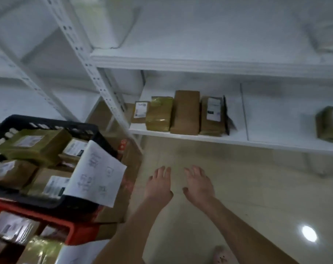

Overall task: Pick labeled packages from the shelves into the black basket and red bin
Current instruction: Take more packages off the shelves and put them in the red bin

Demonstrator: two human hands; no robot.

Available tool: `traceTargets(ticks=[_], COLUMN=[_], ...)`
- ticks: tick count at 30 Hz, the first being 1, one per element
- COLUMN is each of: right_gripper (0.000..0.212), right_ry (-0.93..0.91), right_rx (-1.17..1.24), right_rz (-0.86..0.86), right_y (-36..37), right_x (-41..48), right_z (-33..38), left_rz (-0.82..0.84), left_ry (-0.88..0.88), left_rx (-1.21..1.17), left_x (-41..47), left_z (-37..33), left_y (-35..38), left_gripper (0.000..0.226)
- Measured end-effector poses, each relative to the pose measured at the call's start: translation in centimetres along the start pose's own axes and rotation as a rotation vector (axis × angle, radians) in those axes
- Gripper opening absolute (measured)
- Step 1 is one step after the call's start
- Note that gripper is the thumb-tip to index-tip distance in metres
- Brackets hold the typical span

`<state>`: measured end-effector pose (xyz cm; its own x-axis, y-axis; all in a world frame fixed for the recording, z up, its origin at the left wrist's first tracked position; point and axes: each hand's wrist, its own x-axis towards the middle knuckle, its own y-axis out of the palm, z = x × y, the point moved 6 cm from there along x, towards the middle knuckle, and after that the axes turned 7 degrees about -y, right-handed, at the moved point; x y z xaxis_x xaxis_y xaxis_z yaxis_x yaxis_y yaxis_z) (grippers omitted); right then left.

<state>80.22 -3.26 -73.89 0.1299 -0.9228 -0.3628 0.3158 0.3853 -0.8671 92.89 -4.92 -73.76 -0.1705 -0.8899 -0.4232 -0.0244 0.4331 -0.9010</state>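
Note:
My left hand and my right hand are stretched out side by side over the floor, fingers straight, both empty. Ahead of them, several brown packages stand in a row on the low white shelf, two with white labels facing me. Another labeled package sits on the same shelf at the far right. At left the black basket holds several labeled packages and a white paper sheet hangs over its rim. Under it is the red bin with more packages.
White metal shelving with a perforated upright rises at the left. White bags lie on the upper shelf. Brown cartons stand beside the bin. The shiny floor stretches under my hands, and a slippered foot shows at the bottom edge.

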Motion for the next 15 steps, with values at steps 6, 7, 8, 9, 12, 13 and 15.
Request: traceTargets(ticks=[6,7,8,9,12,13,15], right_gripper=[0.065,0.063,0.061,0.061,0.064,0.063,0.064], right_ry=[0.123,0.145,0.166,0.186,0.231,0.237,0.245], right_rx=[-0.022,-0.030,-0.033,-0.027,0.017,0.023,0.037], right_rz=[-0.100,-0.110,-0.117,-0.125,-0.157,-0.164,-0.169], right_y=[-7.2,-8.1,-8.7,-9.3,-10.4,-10.6,-10.8], right_x=[-2.7,-3.0,-3.1,-3.2,-2.4,-1.9,-0.6], right_z=[-15.6,-17.8,-19.7,-21.4,-25.2,-26.1,-27.8], left_rz=[-0.013,-0.020,-0.023,-0.023,-0.016,-0.014,-0.005], left_ry=[0.120,0.143,0.165,0.180,0.199,0.201,0.199], left_rx=[0.008,0.016,0.026,0.038,0.056,0.055,0.053], left_x=[3.9,4.5,5.2,5.9,8.5,9.5,11.6], left_z=[-17.4,-19.6,-21.6,-23.2,-26.7,-27.5,-28.7], left_y=[-1.2,-1.5,-1.7,-2.0,-2.5,-2.6,-2.8], left_gripper=[0.084,0.083,0.083,0.083,0.082,0.082,0.081])
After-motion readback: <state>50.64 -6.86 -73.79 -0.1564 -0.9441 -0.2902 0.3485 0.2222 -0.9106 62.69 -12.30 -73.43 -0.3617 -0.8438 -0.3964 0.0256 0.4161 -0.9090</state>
